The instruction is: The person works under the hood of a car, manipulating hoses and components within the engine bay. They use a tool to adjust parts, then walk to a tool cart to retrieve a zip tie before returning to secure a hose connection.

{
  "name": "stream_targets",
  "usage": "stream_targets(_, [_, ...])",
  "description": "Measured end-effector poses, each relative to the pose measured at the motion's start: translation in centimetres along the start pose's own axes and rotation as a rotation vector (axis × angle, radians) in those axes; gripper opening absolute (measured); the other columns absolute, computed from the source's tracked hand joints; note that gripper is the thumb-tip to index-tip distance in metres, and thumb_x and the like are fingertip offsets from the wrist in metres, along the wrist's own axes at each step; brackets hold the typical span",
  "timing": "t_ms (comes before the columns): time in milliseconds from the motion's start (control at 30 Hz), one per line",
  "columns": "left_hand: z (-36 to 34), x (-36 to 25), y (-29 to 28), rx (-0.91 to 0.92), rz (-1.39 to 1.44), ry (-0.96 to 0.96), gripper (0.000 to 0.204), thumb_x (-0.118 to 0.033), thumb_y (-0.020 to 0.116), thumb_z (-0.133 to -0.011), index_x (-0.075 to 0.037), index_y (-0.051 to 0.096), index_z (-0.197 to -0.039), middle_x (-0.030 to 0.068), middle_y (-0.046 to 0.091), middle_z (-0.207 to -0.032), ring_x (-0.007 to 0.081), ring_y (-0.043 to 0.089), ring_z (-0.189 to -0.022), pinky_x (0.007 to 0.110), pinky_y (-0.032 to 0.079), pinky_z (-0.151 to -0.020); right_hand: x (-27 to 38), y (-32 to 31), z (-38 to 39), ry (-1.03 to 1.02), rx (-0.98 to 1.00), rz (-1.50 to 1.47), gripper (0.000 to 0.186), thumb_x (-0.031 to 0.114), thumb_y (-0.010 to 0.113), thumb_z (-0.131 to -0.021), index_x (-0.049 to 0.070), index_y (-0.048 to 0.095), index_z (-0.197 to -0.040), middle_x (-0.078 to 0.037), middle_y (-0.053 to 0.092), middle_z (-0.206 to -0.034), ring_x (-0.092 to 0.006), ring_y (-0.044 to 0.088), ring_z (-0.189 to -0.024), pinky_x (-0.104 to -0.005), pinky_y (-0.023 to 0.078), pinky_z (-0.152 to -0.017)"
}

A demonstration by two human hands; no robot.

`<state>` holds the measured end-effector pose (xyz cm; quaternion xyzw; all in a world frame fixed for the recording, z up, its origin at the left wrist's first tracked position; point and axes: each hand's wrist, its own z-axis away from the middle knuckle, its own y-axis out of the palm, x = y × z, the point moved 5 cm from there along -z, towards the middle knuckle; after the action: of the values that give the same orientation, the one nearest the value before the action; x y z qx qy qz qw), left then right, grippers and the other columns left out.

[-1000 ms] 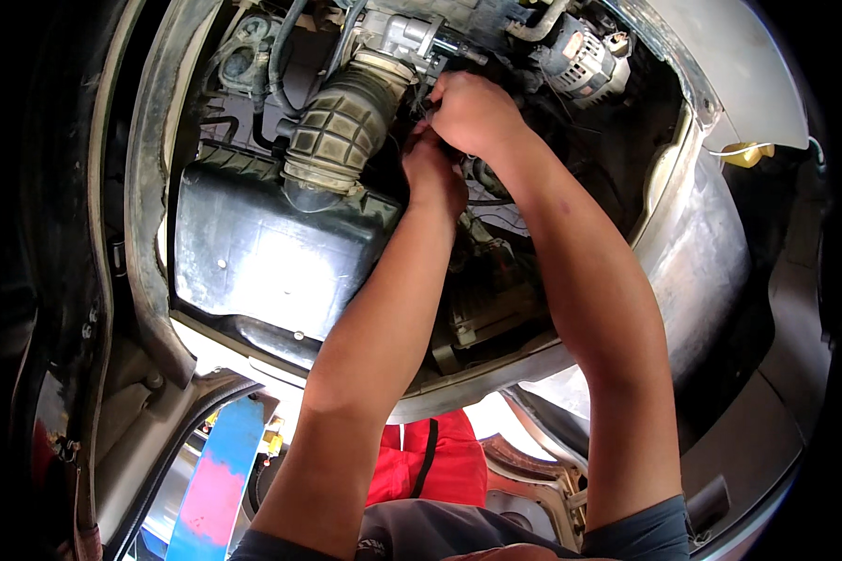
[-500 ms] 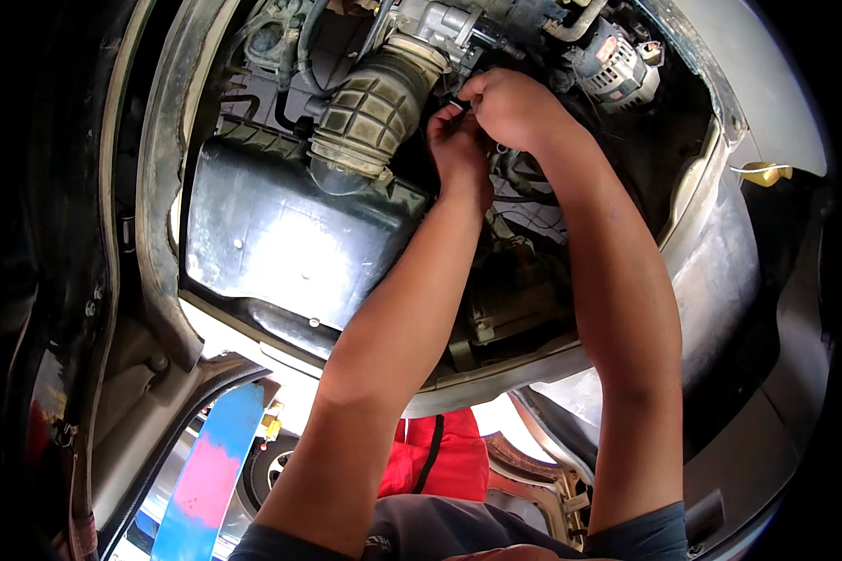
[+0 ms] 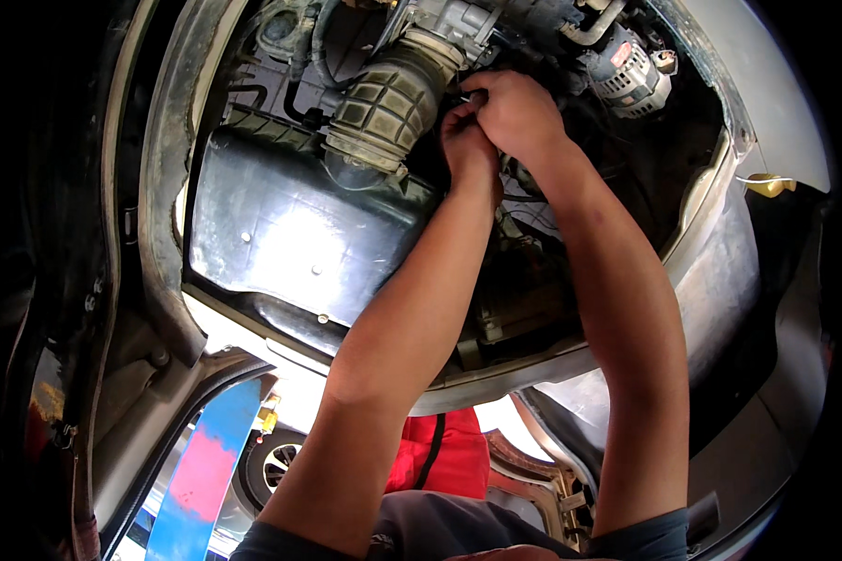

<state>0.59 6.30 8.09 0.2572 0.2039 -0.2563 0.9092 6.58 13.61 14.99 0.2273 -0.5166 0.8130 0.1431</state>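
Note:
Deep in the engine bay, my right hand [image 3: 524, 117] has its fingers curled in a pinch around a small dark piece too small to name. My left hand [image 3: 470, 140] is just below it, fingers bent up toward the same spot and partly hidden. Both are beside a ribbed intake hose [image 3: 379, 103], below a silver metal housing [image 3: 454, 23]. The hose joins a black plastic box [image 3: 253, 187] that lies left of my forearms. An alternator [image 3: 631, 79] sits to the right of my hands.
The metal frame of the bay [image 3: 168, 187] surrounds the opening. A yellow object [image 3: 772, 184] hangs on the right. Below are a blue and pink board [image 3: 206, 467], a wheel [image 3: 277, 466] and red fabric [image 3: 440, 449]. Hoses [image 3: 313, 56] run behind the box.
The view has shifted, so the engine parts appear farther right. My hands have stayed at the same spot beside the hose, with slight movement of the fingers.

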Motion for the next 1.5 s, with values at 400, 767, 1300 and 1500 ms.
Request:
stream_targets(400, [0.4,0.2,-0.3,0.077,-0.204,0.052,0.023,-0.019,0.066,-0.087,-0.006,0.054,-0.102,0.0023,0.06,-0.099,0.0122,0.054,-0.089,0.031,0.042,-0.076,-0.5,1.0,-0.4,-0.041,0.047,0.104,0.028,0.007,0.065,-0.079,0.01,0.068,-0.106,-0.015,0.07,-0.103,-0.034,0.065,-0.102,-0.043,0.052,-0.088])
stream_targets(767, [-3.3,1.7,-3.2,-0.043,-0.307,0.374,0.034,-0.015,0.054,-0.097,-0.004,0.046,-0.128,0.0092,0.056,-0.111,0.0182,0.057,-0.098,0.033,0.046,-0.083,-0.8,-0.2,-0.7,-0.246,0.112,0.164,0.025,0.006,0.067,-0.079,0.008,0.066,-0.103,-0.015,0.07,-0.099,-0.0367,0.065,-0.095,-0.0435,0.053,-0.082])
stream_targets(1300, [-4.2,0.2,-2.5,-0.169,-0.252,0.47,0.029,-0.013,0.054,-0.097,0.001,0.057,-0.122,0.0135,0.063,-0.112,0.0242,0.06,-0.099,0.036,0.046,-0.088,-1.9,0.5,-1.5,-0.402,0.146,-0.027,0.029,0.003,0.066,-0.081,0.005,0.063,-0.11,-0.016,0.069,-0.105,-0.0346,0.065,-0.1,-0.0413,0.052,-0.084])
stream_targets(1500, [-4.8,0.3,-2.9,-0.068,0.049,0.381,0.032,-0.007,0.064,-0.09,0.006,0.06,-0.119,0.0132,0.064,-0.118,0.0245,0.06,-0.104,0.034,0.047,-0.09,-0.5,-0.6,-0.8,-0.322,0.096,0.117,0.03,0.007,0.065,-0.08,0.007,0.065,-0.11,-0.017,0.069,-0.104,-0.0366,0.065,-0.099,-0.0445,0.053,-0.085])
